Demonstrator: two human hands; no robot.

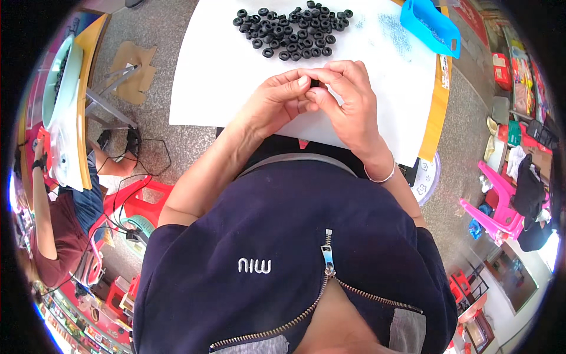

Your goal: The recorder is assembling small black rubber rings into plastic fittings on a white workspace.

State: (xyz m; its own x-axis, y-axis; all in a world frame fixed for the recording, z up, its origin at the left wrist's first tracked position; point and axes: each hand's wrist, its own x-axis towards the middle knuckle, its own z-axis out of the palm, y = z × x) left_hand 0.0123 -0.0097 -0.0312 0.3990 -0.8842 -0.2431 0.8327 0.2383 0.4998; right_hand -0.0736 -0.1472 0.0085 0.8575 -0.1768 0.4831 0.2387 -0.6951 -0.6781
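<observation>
Both hands meet over the near part of a white-covered table. A small black piece is pinched between their fingertips, mostly hidden; it looks like one of the thick black rings nearby. My left hand has its thumb pressed at the piece's left side. On the other side, the curled fingers and thumb of my right hand close on it. Just beyond lies a loose pile of small black rings, shaped like toy tyres.
A blue plastic tray with tiny bits inside stands at the table's far right corner, by bluish specks on the white sheet. At left, a person sits at another table with a pale basin. A pink stool stands at right.
</observation>
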